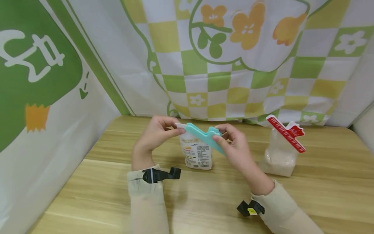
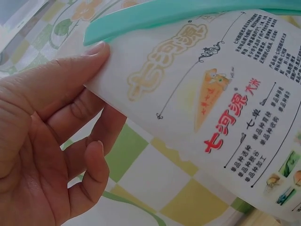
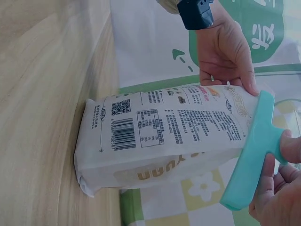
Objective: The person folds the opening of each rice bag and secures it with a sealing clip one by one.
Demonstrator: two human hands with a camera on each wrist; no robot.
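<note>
A white printed rice bag (image 1: 198, 156) stands upright on the wooden table. Across its top edge lies a teal bag clip (image 1: 201, 136), slanting down to the right in the head view. My left hand (image 1: 153, 136) pinches the bag's top left corner between thumb and forefinger; in the left wrist view its other fingers curl loosely beside the bag (image 2: 188, 99). On the right, my right hand (image 1: 235, 149) grips the handle tabs of the clip (image 3: 254, 155) between thumb and fingers. Whether the clip's bars are clamped together on the bag cannot be told.
To the right, a clear bag of pale grains (image 1: 279, 159) stands with a red and white clip (image 1: 286, 133) on its top. The wooden table (image 1: 105, 191) ends at a checked, flower-printed curtain (image 1: 210, 81). Each wrist wears a black camera strap.
</note>
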